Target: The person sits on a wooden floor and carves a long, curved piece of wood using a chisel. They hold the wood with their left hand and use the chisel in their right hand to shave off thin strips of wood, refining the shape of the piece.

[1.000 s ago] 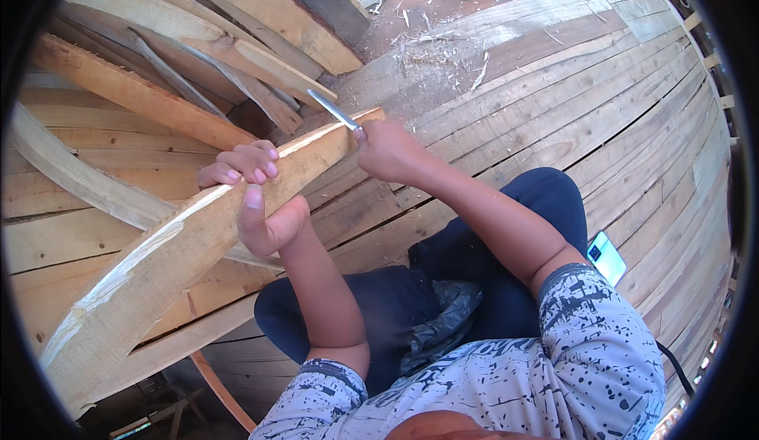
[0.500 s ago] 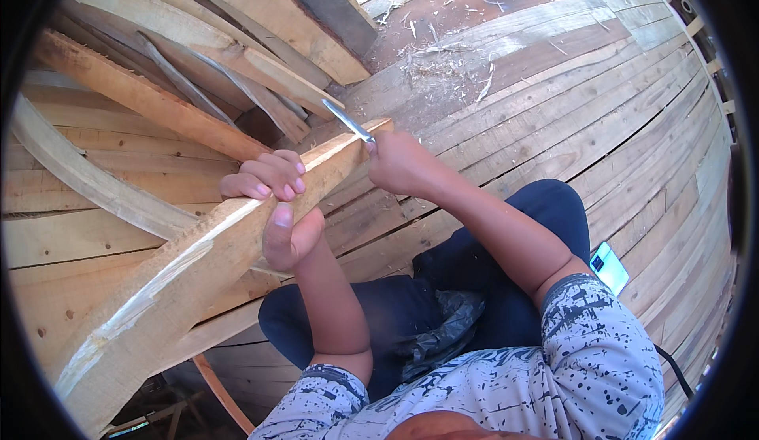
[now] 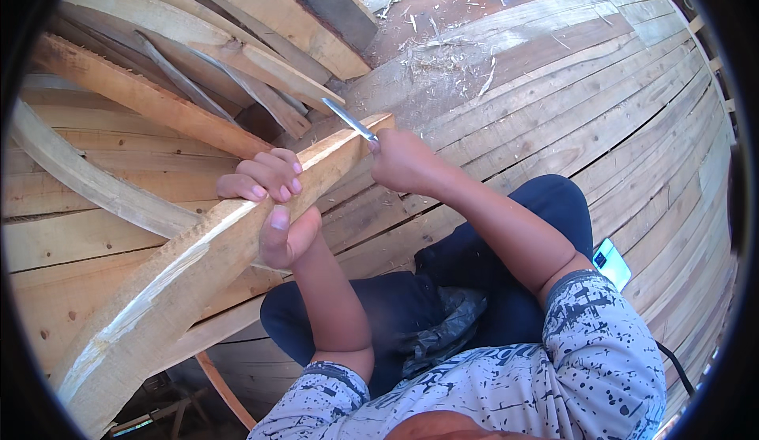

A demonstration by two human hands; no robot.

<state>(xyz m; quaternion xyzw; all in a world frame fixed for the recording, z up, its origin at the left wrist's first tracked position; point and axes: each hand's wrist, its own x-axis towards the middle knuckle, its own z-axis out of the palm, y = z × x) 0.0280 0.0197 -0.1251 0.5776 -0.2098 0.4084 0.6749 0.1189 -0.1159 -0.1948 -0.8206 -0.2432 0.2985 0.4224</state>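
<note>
A long curved wooden beam (image 3: pixel 198 274) slants from the lower left up to its end near the middle of the head view. A pale, freshly cut strip runs along its upper edge. My left hand (image 3: pixel 273 195) is closed around the beam, fingers over the top and thumb on the near side. By the beam's far end, my right hand (image 3: pixel 403 162) is closed in a fist around a knife (image 3: pixel 349 120). Its bright blade lies across the beam's upper edge and points up and left. The knife's handle is hidden inside the fist.
Rough timbers (image 3: pixel 142 96) are stacked at the upper left, with a curved rib (image 3: pixel 95 175) behind the beam. Wood shavings (image 3: pixel 451 56) litter the plank floor (image 3: pixel 601 100). A phone (image 3: pixel 611 264) lies beside my right elbow. Crumpled dark plastic (image 3: pixel 451 321) rests between my legs.
</note>
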